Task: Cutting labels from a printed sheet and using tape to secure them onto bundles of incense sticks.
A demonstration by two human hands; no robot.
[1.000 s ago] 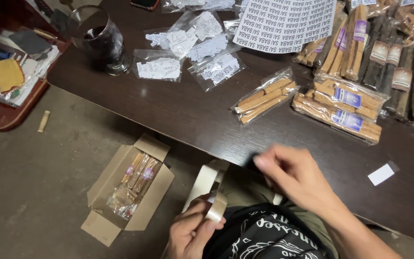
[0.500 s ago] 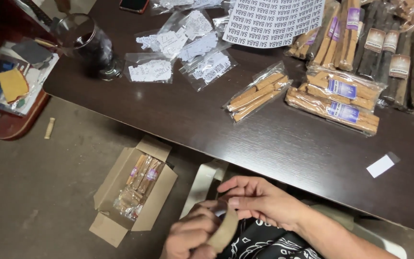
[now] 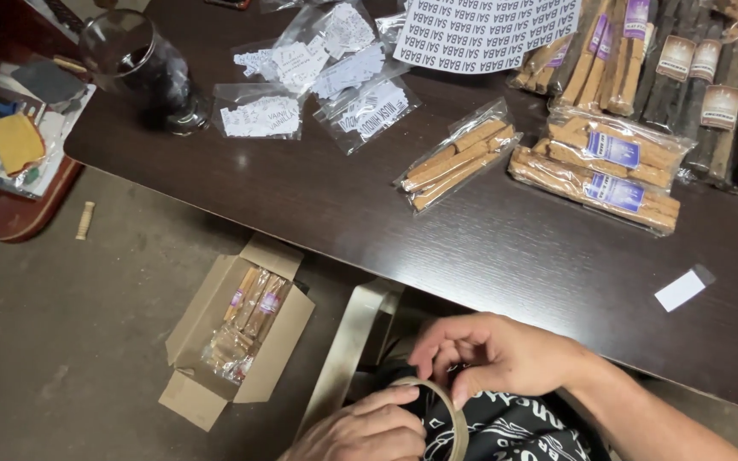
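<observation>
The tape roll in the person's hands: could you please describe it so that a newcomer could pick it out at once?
Start at the dark table and look just below its near edge, above the person's lap. There the left hand and the right hand meet on a tape roll. It is a thin tan ring, the only round hoop here, unlike the bagged sticks on the table.

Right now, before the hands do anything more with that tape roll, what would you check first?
1. Left hand grips the tape roll: ok.
2. Right hand fingers on the roll's rim: ok.
3. Loose tape end found: cannot tell, fingers hide it.
4. Open bag of sticks lying within reach on the table: ok.
5. White slip lying apart from other things: ok.
</observation>
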